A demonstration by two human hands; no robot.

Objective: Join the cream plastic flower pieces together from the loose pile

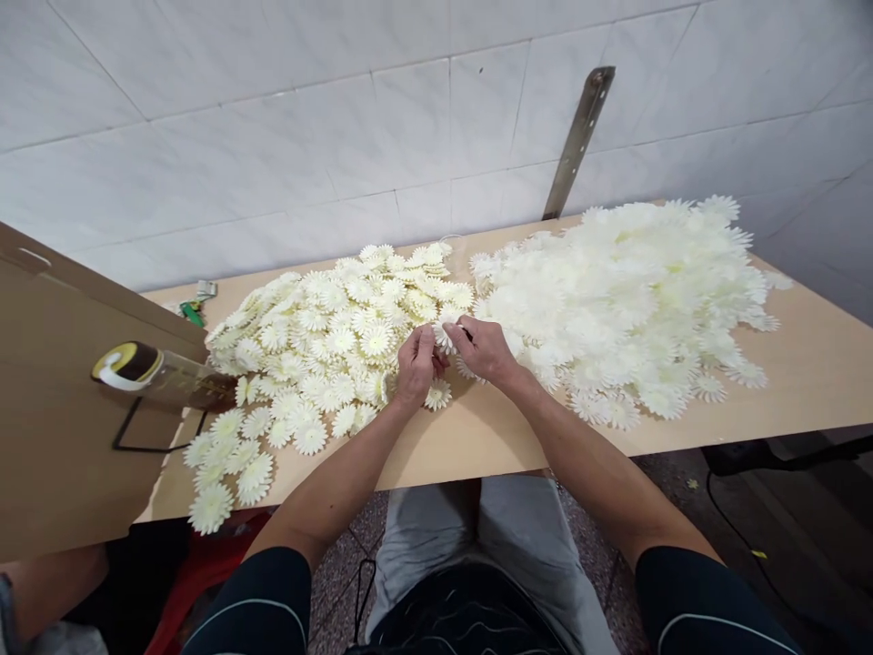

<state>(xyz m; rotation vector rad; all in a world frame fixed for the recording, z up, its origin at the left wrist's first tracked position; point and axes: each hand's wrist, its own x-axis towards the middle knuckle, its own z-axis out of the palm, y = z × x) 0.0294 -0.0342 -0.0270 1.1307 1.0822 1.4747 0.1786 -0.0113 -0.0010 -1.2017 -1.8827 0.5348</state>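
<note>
Close together over the middle of the table, both my hands pinch one pale artificial flower (445, 338). My left hand (415, 366) grips its left side, thumb up, with the other fingers curled beneath. From the right, my right hand (483, 347) holds it between thumb and forefinger. Just under my hands another flower (437, 395) lies on the wood. Left of them spreads a heap of cream flowers (341, 337), several of them layered. A larger, whiter pile of petal pieces (627, 291) stands to the right.
A cardboard box (82, 382) borders the left side. Beside it stands a bottle of brown liquid (177, 377) with a white handle. A metal bracket (579, 141) rises against the tiled wall (273, 155). The table's front edge (443, 482) runs above my lap.
</note>
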